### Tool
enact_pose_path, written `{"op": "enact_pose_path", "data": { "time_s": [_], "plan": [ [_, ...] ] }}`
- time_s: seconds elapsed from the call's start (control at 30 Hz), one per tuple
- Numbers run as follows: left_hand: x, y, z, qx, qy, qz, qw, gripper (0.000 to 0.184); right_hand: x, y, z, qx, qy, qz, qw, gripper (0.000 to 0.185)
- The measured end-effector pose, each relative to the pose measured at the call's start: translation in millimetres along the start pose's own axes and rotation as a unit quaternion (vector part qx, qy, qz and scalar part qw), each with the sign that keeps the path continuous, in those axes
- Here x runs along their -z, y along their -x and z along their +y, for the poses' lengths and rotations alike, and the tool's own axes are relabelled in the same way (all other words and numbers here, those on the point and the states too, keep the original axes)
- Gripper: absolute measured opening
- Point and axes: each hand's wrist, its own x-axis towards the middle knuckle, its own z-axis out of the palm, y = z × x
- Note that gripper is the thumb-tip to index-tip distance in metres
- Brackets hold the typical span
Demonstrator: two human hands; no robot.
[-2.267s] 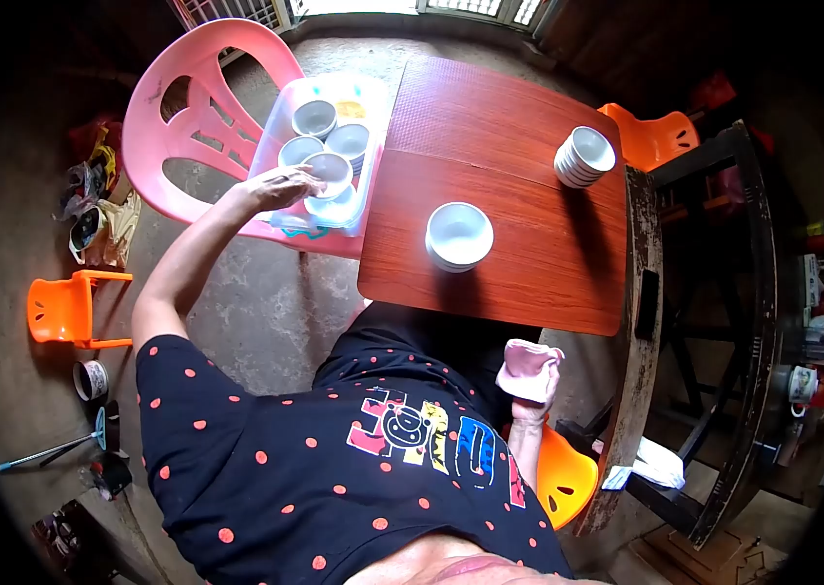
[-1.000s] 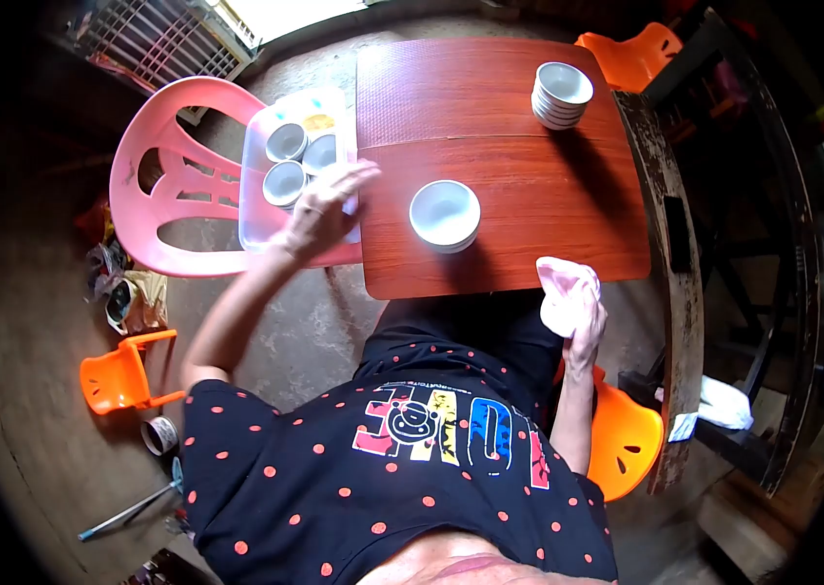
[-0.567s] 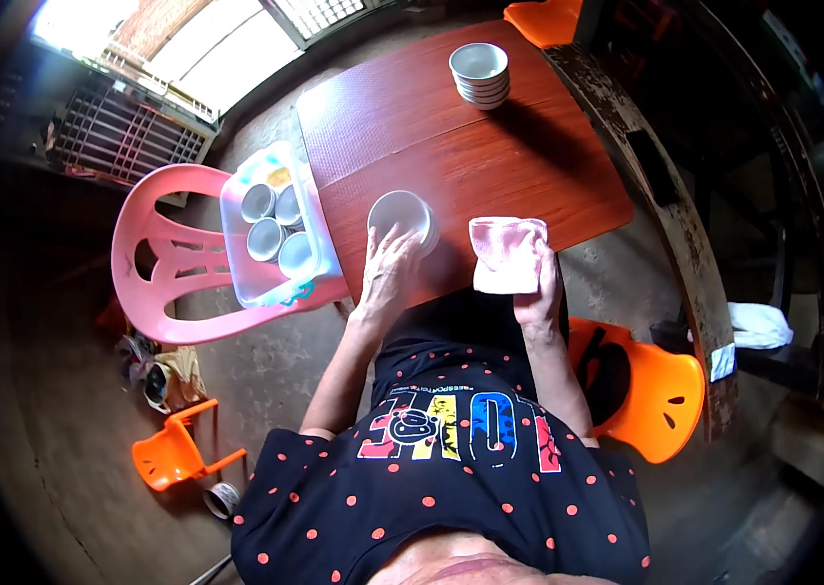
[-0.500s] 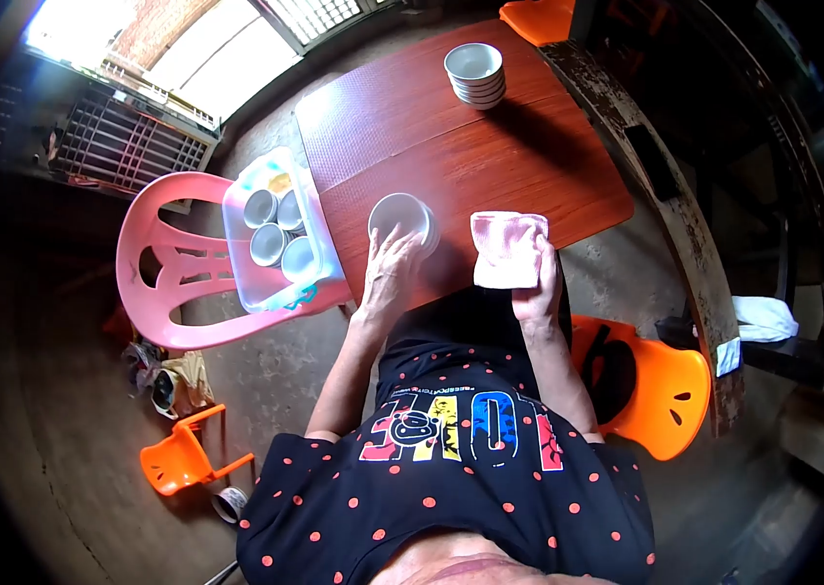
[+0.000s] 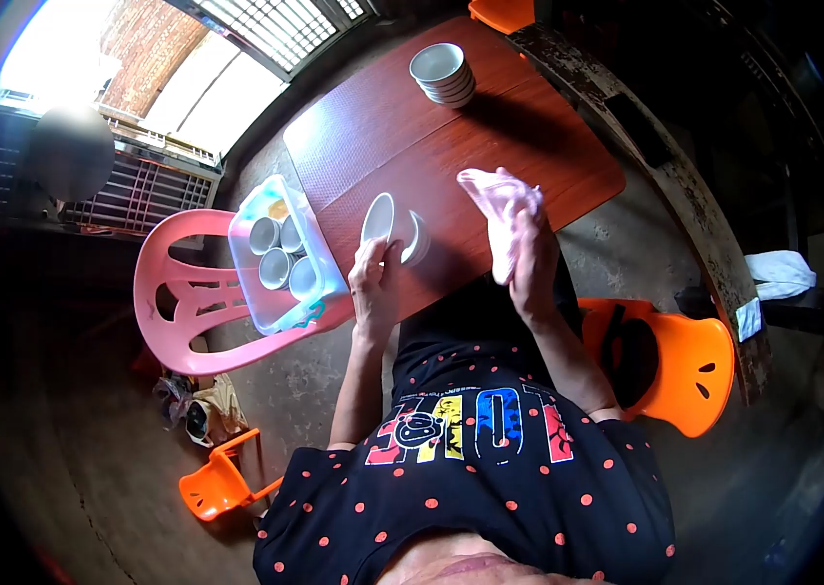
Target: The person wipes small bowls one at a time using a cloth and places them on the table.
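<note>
My left hand grips a bowl by its side and holds it tilted, close above the front left edge of the table. Just right of it, partly hidden behind it and blurred, another white bowl stands on the table. My right hand is closed on a pink cloth, which is bunched and folded, over the front right of the table. The cloth and the held bowl are apart. A stack of white bowls stands at the far end of the red-brown table.
At the left, a pink chair bears a clear plastic box with several grey-white bowls. An orange chair stands at the right, a small orange chair lower left. A worn wooden beam runs along the right.
My left hand has lifted a bowl off the others and tilted it. The cloth in my right hand has turned and bunched. The view has shifted slightly.
</note>
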Motion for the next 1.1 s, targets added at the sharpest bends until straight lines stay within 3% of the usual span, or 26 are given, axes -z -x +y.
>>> {"op": "enact_pose_path", "data": {
  "time_s": [0.03,0.1,0.17,0.23,0.3,0.37,0.4,0.47,0.5,0.53,0.57,0.6,0.63,0.67,0.77,0.8,0.83,0.9,0.97,1.03,1.07,1.1],
  "plan": [
    [2.2,0.2,8.4,0.018,0.013,-0.007,1.000,0.007,-3.2,-3.1,-7.8,0.026,-0.026,-0.037,0.999,0.032],
    [4.8,2.4,35.7,0.117,0.079,-0.076,0.987,0.006,-19.0,-4.1,-16.0,0.195,0.083,-0.118,0.970,0.028],
    [-0.7,14.7,33.7,0.017,0.147,-0.072,0.986,0.013,-28.4,2.2,-21.9,0.317,0.242,-0.192,0.897,0.017],
    [9.4,11.6,56.3,0.074,0.262,-0.188,0.944,0.018,-23.3,-2.0,-15.8,0.231,0.294,-0.242,0.896,0.017],
    [11.0,14.9,64.5,0.193,0.300,-0.207,0.911,0.021,-19.5,-6.5,35.7,0.280,0.132,-0.196,0.930,0.024],
    [1.5,27.5,57.8,0.234,0.441,-0.149,0.853,0.026,-16.6,5.2,56.4,0.164,0.145,-0.059,0.974,0.026],
    [2.1,28.5,62.2,0.239,0.441,-0.142,0.854,0.025,-16.4,1.4,45.0,0.086,0.044,-0.092,0.991,0.028],
    [5.3,19.3,64.9,0.217,0.394,-0.172,0.877,0.023,-10.1,-7.2,23.8,-0.110,-0.080,-0.216,0.967,0.030],
    [9.3,20.1,66.0,0.199,0.343,-0.213,0.893,0.021,-16.1,-15.7,10.2,0.148,0.099,-0.246,0.953,0.023],
    [6.7,20.8,75.5,0.136,0.315,-0.191,0.920,0.014,-18.4,-16.8,-8.4,0.196,0.195,-0.262,0.925,0.019],
    [1.9,25.1,72.7,0.175,0.362,-0.177,0.898,0.016,-18.5,-16.3,-20.9,0.239,0.289,-0.277,0.885,0.015],
    [5.1,22.7,67.3,0.180,0.362,-0.189,0.895,0.017,-18.7,-17.9,-0.2,0.285,0.184,-0.244,0.908,0.013],
    [8.3,22.0,61.6,0.185,0.362,-0.202,0.891,0.018,-16.6,-10.8,13.2,0.154,0.092,-0.246,0.952,0.017],
    [-0.1,27.6,58.3,0.234,0.446,-0.167,0.848,0.020,-17.4,-7.8,15.8,0.025,-0.014,-0.217,0.976,0.022],
    [-14.2,33.0,58.3,0.282,0.616,-0.063,0.733,0.022,-24.2,18.3,41.9,-0.228,-0.260,-0.063,0.936,0.033],
    [-15.8,37.1,51.7,0.278,0.633,-0.070,0.719,0.025,-26.6,28.7,53.4,-0.085,-0.065,-0.071,0.992,0.032],
    [-13.9,39.3,45.9,0.286,0.614,-0.101,0.729,0.025,-24.1,38.9,63.7,0.061,0.134,-0.077,0.986,0.032],
    [-7.4,37.1,36.1,0.296,0.578,-0.163,0.743,0.026,-12.0,26.0,60.0,-0.188,-0.020,-0.113,0.975,0.031],
    [6.4,26.7,48.3,0.302,0.523,-0.233,0.762,0.026,-2.3,-6.5,38.2,-0.081,0.010,-0.224,0.971,0.030],
    [10.9,22.9,51.0,0.303,0.461,-0.321,0.770,0.028,-4.4,-24.0,-1.0,-0.152,0.058,-0.318,0.934,0.030],
    [7.2,24.8,52.9,0.288,0.458,-0.325,0.776,0.030,-9.1,-27.5,-8.7,-0.103,0.096,-0.325,0.935,0.032],
    [5.4,24.9,54.2,0.294,0.469,-0.319,0.769,0.031,-7.4,-29.1,-4.9,-0.045,0.117,-0.265,0.956,0.032]
  ]
}}
